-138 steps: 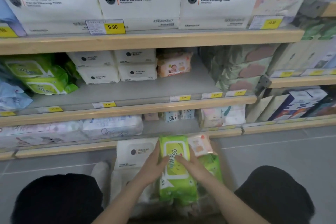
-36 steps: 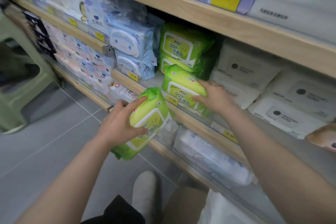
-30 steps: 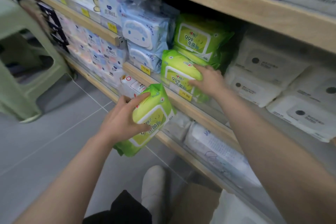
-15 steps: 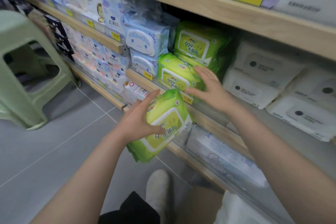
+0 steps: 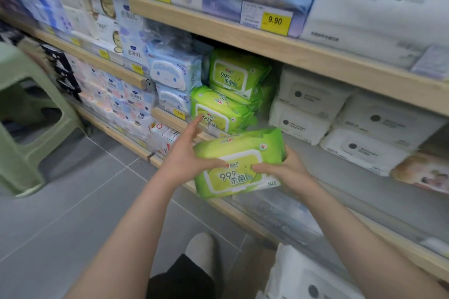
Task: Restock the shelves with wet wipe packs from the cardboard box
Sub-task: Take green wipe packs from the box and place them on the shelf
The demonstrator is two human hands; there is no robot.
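Clearly soft, the green wipe pack [image 5: 239, 162] yields under both hands: left hand [image 5: 185, 159] and right hand [image 5: 283, 170] grip its ends before the shelf [image 5: 364, 177]. Light, slippery film; end holds suit it.

green stool [image 5: 21, 114] on grey tile floor [image 5: 73, 201], far left. yellow price tag [image 5: 274, 20] reading 9.90 on upper shelf edge. white shoe [image 5: 201, 252] on the floor below, black trouser leg [image 5: 179, 279] beside it at bottom edge.
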